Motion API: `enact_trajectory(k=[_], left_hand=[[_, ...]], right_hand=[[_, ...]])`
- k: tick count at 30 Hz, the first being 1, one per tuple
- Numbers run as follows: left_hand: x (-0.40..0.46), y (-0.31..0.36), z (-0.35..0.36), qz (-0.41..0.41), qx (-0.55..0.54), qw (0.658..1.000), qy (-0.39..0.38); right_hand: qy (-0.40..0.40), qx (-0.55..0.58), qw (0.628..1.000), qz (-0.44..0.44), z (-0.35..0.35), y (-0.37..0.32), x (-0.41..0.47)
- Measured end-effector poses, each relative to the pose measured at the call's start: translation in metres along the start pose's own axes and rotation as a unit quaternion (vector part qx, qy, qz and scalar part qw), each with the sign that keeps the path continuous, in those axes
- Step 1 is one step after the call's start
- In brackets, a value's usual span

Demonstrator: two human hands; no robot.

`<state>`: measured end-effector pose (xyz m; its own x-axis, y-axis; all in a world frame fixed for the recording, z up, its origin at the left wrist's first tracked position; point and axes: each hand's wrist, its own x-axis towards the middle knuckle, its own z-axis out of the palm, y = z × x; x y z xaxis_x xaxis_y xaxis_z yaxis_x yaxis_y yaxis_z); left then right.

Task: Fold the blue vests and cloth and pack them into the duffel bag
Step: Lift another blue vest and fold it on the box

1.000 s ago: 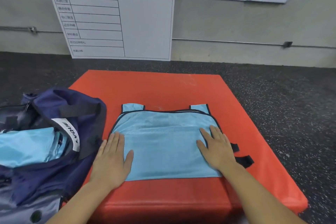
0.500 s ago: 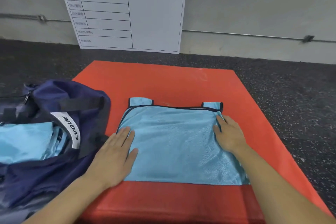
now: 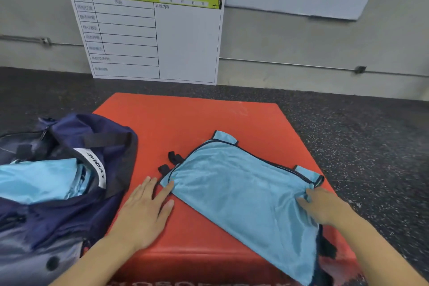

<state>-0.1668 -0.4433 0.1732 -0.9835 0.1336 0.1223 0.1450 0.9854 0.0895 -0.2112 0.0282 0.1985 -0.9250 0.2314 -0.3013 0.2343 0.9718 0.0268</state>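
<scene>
Here, from the head camera, you see the navy duffel bag (image 3: 69,193) open on the left, partly on the red mat (image 3: 197,123), with light blue folded cloth (image 3: 39,181) already inside it. Its white strap label (image 3: 95,167) has dark letters, too blurred to read. The blue vest (image 3: 243,193) lies turned diagonally on the mat. Your left hand (image 3: 144,213) rests flat, fingers straight and a little apart, touching its corner. Your right hand (image 3: 325,206) pinches the vest's right edge. The board (image 3: 185,42) at the wall reads "训练计划表".
</scene>
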Motion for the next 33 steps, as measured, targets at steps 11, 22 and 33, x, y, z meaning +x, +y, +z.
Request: enact_trajectory(k=[11,22,33], left_hand=[[-0.022,0.029,-0.013,0.013,-0.011,0.998,-0.059],[0.036,-0.010,-0.016,-0.002,-0.039,0.995,-0.095],[0.070,-0.025,-0.018,-0.020,-0.084,0.990,-0.113]], right_hand=[[0.032,0.049,0.950,-0.305,-0.011,-0.111,-0.067],[0.079,-0.002,0.914,-0.399,0.034,-0.265,-0.082],[0.122,0.029,0.936,-0.329,0.039,-0.322,-0.031]])
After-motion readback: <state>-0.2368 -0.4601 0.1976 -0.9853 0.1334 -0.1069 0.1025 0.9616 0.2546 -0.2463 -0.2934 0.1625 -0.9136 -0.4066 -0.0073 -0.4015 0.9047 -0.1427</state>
